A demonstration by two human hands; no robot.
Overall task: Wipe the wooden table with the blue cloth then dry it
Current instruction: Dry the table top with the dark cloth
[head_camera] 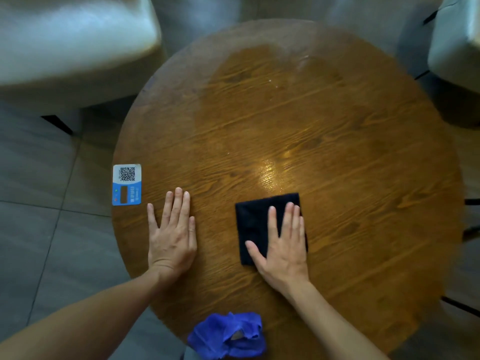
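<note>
The round wooden table (324, 126) fills the middle of the view, its surface shiny with a wet-looking sheen toward the centre and far side. My right hand (281, 242) lies flat, fingers spread, pressing on a folded dark navy cloth (253, 219) on the near middle of the table. My left hand (172, 232) rests flat on the bare wood to the left, holding nothing. A crumpled bright blue cloth (228, 336) sits at the table's near edge, apart from both hands.
A white and blue QR code card (127, 184) sits at the table's left edge. Pale upholstered chairs stand at the far left (72, 45) and far right (457, 40). Grey floor tiles (39, 203) surround the table.
</note>
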